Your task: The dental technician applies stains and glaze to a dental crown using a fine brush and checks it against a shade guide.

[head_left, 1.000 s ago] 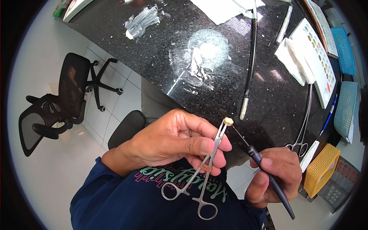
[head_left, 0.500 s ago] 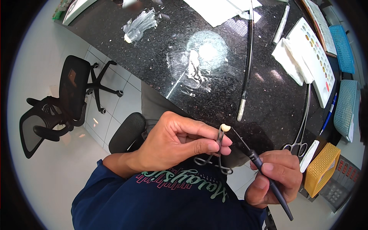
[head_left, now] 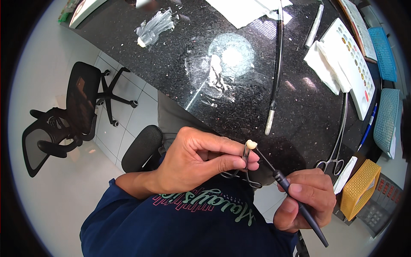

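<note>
My left hand (head_left: 192, 160) is closed, pinching a small pair of metal forceps (head_left: 246, 152) with finger-ring handles. At the forceps' tip sits a small cream-coloured tooth crown (head_left: 251, 144). A slim dark-handled tool with a thin shaft (head_left: 310, 218) is gripped between the fingers and thumb of my right hand (head_left: 306, 197). Its fine tip reaches the right side of the crown, appearing to touch it; whether it ends in bristles or metal is too small to tell. Both hands are held just off the near edge of the black speckled worktop (head_left: 171, 73).
White smears (head_left: 216, 73) mark the worktop under a bright light spot. A long black rod with a pale end (head_left: 276, 81) lies on it. To the right are a white palette (head_left: 355, 81), tissue (head_left: 323, 66), long scissor-handled forceps (head_left: 340, 132) and a yellow basket (head_left: 359, 188). An office chair (head_left: 81, 98) stands left.
The tool's tip has moved left and slightly down, up against the crown. The left hand has turned the forceps a little, so the crown and ring handles show at another angle.
</note>
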Action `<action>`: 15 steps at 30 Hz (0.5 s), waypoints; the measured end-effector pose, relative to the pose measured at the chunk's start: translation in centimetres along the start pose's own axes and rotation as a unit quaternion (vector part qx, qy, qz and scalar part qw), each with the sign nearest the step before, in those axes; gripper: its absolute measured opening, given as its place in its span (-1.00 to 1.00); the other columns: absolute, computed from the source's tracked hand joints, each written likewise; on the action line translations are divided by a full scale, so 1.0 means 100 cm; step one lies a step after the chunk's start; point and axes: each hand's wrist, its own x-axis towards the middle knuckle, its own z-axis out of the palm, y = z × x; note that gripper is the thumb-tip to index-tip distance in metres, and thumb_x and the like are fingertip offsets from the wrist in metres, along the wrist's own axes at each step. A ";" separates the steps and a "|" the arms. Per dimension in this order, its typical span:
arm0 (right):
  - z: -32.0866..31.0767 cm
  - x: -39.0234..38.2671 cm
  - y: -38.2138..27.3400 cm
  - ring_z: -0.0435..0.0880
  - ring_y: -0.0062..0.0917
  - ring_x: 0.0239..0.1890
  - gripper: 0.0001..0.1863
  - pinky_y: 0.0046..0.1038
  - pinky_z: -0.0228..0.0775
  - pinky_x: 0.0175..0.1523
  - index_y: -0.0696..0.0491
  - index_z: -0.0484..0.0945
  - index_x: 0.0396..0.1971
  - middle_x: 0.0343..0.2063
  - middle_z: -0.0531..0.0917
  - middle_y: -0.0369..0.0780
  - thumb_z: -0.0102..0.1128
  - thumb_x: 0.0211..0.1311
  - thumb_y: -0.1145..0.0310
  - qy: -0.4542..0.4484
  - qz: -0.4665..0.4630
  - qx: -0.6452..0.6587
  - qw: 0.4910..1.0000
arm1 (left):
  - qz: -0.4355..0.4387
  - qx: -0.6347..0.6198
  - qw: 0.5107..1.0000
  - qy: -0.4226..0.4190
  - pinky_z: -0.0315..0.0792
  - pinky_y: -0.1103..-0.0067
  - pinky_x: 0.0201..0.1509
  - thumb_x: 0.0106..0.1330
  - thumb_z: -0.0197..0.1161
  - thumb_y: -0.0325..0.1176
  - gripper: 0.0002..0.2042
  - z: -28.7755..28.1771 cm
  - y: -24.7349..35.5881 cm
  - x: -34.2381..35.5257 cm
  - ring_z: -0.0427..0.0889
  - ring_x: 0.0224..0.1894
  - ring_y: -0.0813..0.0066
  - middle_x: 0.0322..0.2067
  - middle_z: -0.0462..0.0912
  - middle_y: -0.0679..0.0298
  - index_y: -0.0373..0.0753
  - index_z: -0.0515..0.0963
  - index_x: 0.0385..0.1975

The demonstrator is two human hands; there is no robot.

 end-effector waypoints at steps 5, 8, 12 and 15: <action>0.002 0.000 0.000 0.47 -0.59 -0.62 -0.82 -0.67 0.31 -0.53 0.16 0.39 -0.33 -0.56 0.48 -0.17 0.08 0.12 0.39 0.018 0.007 -0.010 1.000 | 0.010 -0.013 1.000 0.026 0.57 0.54 -0.10 0.15 0.18 -0.66 -0.89 0.001 -0.003 -0.001 0.67 -0.22 0.28 -0.33 0.65 -0.05 -0.51 0.58 -0.34; -0.001 0.000 0.000 0.61 -0.50 -0.64 -0.75 -0.61 0.47 -0.56 0.17 0.53 -0.41 -0.59 0.55 -0.21 0.25 -0.22 0.59 0.047 0.022 0.054 0.997 | 0.029 0.020 0.999 -0.007 0.54 0.55 0.00 0.17 0.18 -0.66 -0.82 -0.003 -0.004 -0.001 0.64 -0.16 0.36 -0.25 0.63 -0.01 -0.46 0.57 -0.23; 0.003 -0.001 -0.002 0.61 -0.50 -0.64 -0.77 -0.62 0.47 -0.56 0.17 0.53 -0.44 -0.59 0.55 -0.21 0.25 -0.23 0.58 0.082 0.045 0.043 0.995 | 0.061 0.044 0.997 0.007 0.57 0.53 -0.08 0.13 0.21 -0.67 -0.84 -0.001 -0.006 0.000 0.66 -0.21 0.30 -0.31 0.65 -0.02 -0.47 0.58 -0.28; 0.001 0.000 -0.002 0.61 -0.50 -0.64 -0.76 -0.62 0.47 -0.56 0.16 0.53 -0.44 -0.59 0.55 -0.21 0.26 -0.25 0.58 0.048 0.030 0.051 0.997 | 0.079 0.063 0.995 0.015 0.59 0.51 -0.15 0.10 0.23 -0.68 -0.87 -0.001 -0.007 0.001 0.68 -0.25 0.23 -0.34 0.65 -0.05 -0.47 0.59 -0.33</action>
